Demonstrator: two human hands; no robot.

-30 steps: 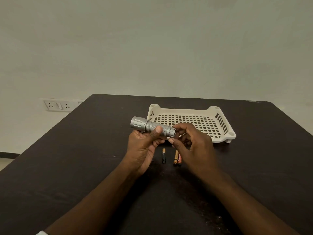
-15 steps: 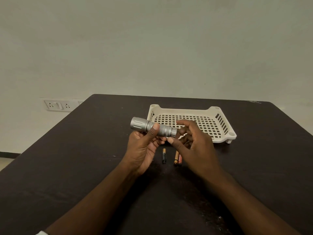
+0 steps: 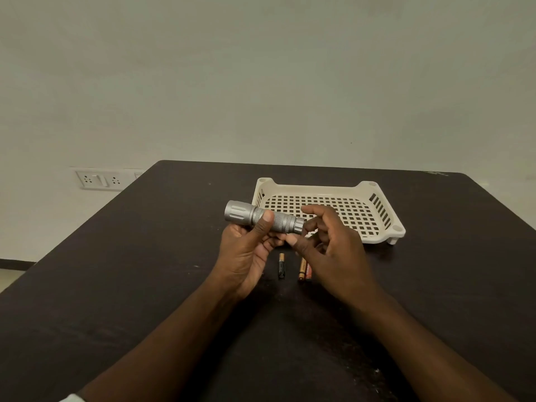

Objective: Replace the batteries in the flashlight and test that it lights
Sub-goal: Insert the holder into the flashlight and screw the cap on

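Note:
My left hand (image 3: 246, 256) grips a silver flashlight (image 3: 261, 219) around its knurled body, thumb on top, holding it level above the dark table (image 3: 145, 271) with the head pointing left. At the tail cap (image 3: 298, 224), my right hand (image 3: 333, 256) has its thumb beneath the cap and curled fingers behind it, with the index finger lifted above. Below the hands, a black-and-gold battery (image 3: 281, 265) lies on the table. Two copper-coloured batteries (image 3: 304, 270) lie side by side to its right, partly hidden by my right hand.
A cream perforated plastic tray (image 3: 319, 188) stands behind the hands with nothing in it. A wall socket plate (image 3: 98, 179) is at the left beyond the table edge. A plain wall rises behind.
My right hand's index finger has lifted off the tail cap and its thumb has slid under it. The flashlight has shifted slightly in my left hand. The batteries have not moved.

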